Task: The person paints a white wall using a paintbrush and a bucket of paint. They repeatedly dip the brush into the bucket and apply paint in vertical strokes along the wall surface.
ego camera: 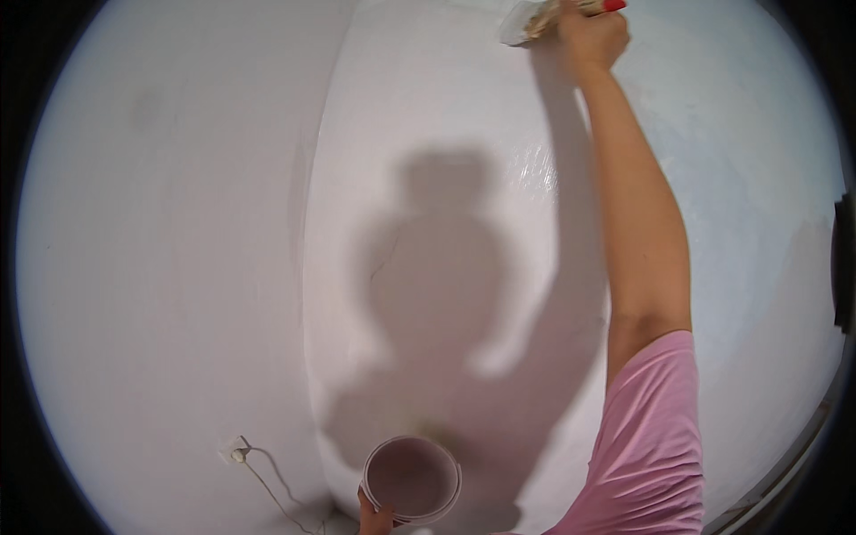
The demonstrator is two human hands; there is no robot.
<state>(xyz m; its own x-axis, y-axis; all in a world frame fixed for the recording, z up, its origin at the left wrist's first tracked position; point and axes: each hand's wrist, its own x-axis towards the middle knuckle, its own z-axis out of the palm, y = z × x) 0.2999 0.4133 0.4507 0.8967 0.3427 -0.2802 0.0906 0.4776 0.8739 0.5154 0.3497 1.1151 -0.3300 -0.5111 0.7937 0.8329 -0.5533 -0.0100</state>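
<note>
My right hand (595, 39) is raised at the top of the view, closed around the handle of a wide paintbrush (540, 24). The handle ends in a red tip, and the whitish bristles point left against the pale wall (428, 87). Low in the view, my left hand (376, 513) grips the rim of a round plastic bucket (412, 479) from its lower left. The bucket's inside looks pinkish grey; how much it holds I cannot tell. Wet streaks (538, 170) glisten on the wall below the brush.
A wall corner runs vertically left of centre. On the left wall a plug sits in a socket (237, 451), its cord (271, 491) hanging down. A thin crack (384, 257) marks the wall within my shadow. A dark object (844, 264) stands at the far right edge.
</note>
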